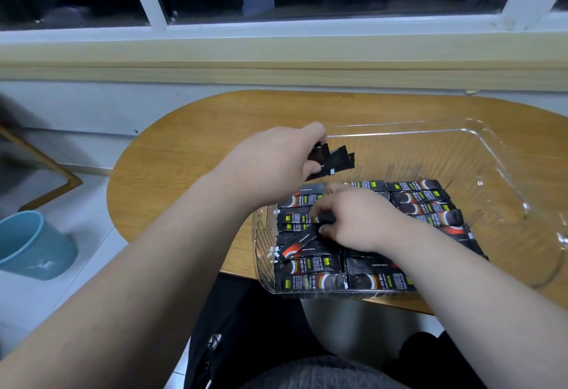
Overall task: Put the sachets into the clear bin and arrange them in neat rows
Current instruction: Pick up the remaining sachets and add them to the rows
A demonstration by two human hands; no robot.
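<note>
A clear bin (498, 155) stands on the wooden table, its near half filled with black sachets (421, 196) lying flat in rows. My left hand (276, 155) hovers over the bin's far left corner, shut on a small bunch of black sachets (333, 161) that stick out to the right. My right hand (359, 219) is down inside the bin over the left rows, pinching one black-and-red sachet (299, 242) that lies tilted across the others. My right forearm hides part of the right rows.
The oval wooden table (190, 149) stands against a wall under a window. A blue bucket (33, 244) sits on the floor at the left, beside a leaning wooden frame (52, 170). The bin's far and right parts hold no sachets.
</note>
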